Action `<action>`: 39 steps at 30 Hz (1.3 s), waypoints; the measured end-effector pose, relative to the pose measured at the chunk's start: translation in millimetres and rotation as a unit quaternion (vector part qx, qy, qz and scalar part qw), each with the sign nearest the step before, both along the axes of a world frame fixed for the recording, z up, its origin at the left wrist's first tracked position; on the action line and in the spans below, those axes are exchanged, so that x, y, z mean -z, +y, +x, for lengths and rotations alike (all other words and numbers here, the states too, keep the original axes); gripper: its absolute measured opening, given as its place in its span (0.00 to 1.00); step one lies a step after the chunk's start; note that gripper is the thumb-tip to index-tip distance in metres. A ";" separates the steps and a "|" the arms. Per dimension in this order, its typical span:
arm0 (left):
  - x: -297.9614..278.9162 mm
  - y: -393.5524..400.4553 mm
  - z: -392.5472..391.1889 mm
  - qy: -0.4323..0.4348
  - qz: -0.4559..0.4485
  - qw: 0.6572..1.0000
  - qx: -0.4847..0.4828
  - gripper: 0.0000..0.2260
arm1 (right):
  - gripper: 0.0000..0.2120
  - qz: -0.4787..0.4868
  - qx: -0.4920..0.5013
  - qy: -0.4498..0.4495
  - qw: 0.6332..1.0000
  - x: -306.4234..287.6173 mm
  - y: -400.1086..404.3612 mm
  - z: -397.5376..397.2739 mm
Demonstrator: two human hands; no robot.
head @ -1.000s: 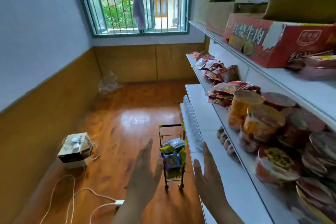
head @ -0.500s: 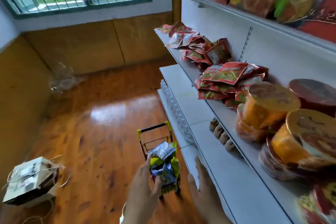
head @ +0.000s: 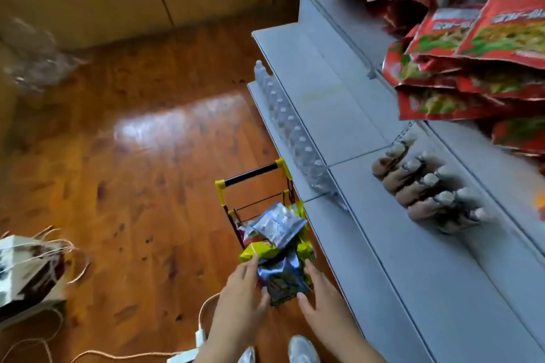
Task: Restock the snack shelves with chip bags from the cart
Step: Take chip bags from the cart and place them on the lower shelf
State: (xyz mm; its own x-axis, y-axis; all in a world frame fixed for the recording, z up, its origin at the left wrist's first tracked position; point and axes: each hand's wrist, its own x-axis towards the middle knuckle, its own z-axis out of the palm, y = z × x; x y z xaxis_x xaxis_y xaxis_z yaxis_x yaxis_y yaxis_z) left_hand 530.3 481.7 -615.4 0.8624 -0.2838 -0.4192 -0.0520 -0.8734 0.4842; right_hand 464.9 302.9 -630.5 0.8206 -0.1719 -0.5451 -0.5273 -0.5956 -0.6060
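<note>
Both hands, left [head: 239, 289] and right [head: 320, 292], press flat-fingered against a purple bag [head: 281, 277] atop the cart [head: 250, 183]; neither grip has closed. Beside it, the loose silver bag [head: 277, 225] could slide off if jostled.

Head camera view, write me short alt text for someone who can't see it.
Two hands, left hand and right hand, reach on either side of a blue chip bag atop a small cart on a wooden floor, beside grey shelves holding red snack packets.
</note>
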 end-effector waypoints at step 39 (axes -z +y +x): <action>147.3 -63.2 129.0 0.295 -0.233 0.873 -0.310 0.12 | 0.23 0.015 0.101 0.001 0.995 120.8 -27.3 188.8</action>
State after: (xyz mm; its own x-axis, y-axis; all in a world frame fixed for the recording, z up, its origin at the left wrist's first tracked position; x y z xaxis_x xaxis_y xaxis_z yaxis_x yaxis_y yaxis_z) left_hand 659.3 418.5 -762.7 0.5839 -0.0971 -0.8060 0.7393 -0.3465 0.5773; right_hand 653.8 275.6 -751.3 0.7704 -0.3159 -0.5539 -0.6349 -0.4594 -0.6211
